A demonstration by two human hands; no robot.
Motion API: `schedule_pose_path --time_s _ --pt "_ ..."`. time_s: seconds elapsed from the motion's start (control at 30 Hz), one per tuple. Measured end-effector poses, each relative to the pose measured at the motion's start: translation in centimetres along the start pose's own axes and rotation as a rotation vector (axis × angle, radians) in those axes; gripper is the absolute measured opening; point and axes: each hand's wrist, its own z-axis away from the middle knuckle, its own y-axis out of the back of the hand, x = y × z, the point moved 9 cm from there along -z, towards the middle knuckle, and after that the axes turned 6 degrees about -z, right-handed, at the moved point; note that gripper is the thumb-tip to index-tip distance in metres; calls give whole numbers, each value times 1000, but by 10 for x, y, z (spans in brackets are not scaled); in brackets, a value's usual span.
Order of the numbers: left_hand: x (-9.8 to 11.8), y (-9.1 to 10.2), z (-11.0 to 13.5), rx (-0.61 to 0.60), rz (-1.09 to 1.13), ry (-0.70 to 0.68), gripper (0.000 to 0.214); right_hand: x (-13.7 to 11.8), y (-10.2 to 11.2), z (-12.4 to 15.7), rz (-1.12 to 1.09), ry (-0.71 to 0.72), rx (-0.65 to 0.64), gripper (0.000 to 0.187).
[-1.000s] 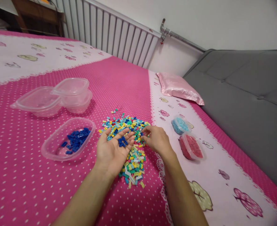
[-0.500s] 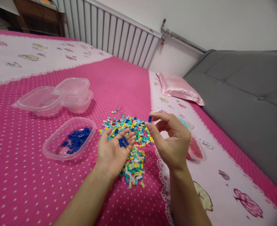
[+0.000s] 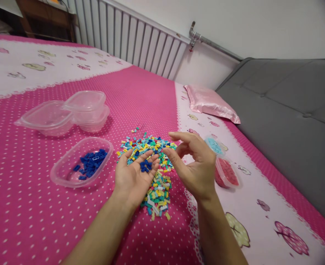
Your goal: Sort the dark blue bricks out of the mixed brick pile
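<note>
My left hand (image 3: 132,180) lies palm up over the front of a pile of small toy building bricks (image 3: 157,143). Its fingers are spread and slightly curled, with several dark blue bricks (image 3: 145,166) resting on the palm side near the finger bases. To its right hovers my right hand (image 3: 197,165), thumb and forefinger apart and nothing visible between them; the other fingers are curled and partly hidden. The pile mixes yellow, green, light blue, white, red and blue bricks. Left of it, a clear plastic tub (image 3: 58,180) holds dark blue bricks.
Empty-looking clear tubs (image 3: 45,119) stand at the far left, some stacked. Beyond my right hand are a tub of light blue bricks (image 3: 214,145) and a tub of red bricks (image 3: 228,173). A pink pillow (image 3: 209,103) lies near the grey headboard (image 3: 289,95).
The blue brick pinched in my right hand has left its fingertips, which are now apart. That hand has shifted slightly left, uncovering more of the tubs behind. My left hand has barely moved.
</note>
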Motion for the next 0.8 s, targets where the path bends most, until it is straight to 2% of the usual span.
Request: schedule_pose_path --time_s 0.23,0.33,0.5,0.57,0.7,0.8 --pt "3 2 -3 -9 -43 -9 43 6 7 0 31 -23 85 19" --pt "7 3 -1 -2 -81 -10 39 26 7 1 78 -113 99 20" --pt "16 3 2 -2 -127 -11 32 82 -13 8 178 -293 -36 19" --pt "18 2 2 -7 -143 -20 31 101 -19 14 247 -351 -40 21" --pt "19 0 1 -29 -176 -45 33 115 -21 26 365 -362 21 25" --pt "26 -3 5 -25 -239 -128 33 120 -15 40 387 -368 83 28"
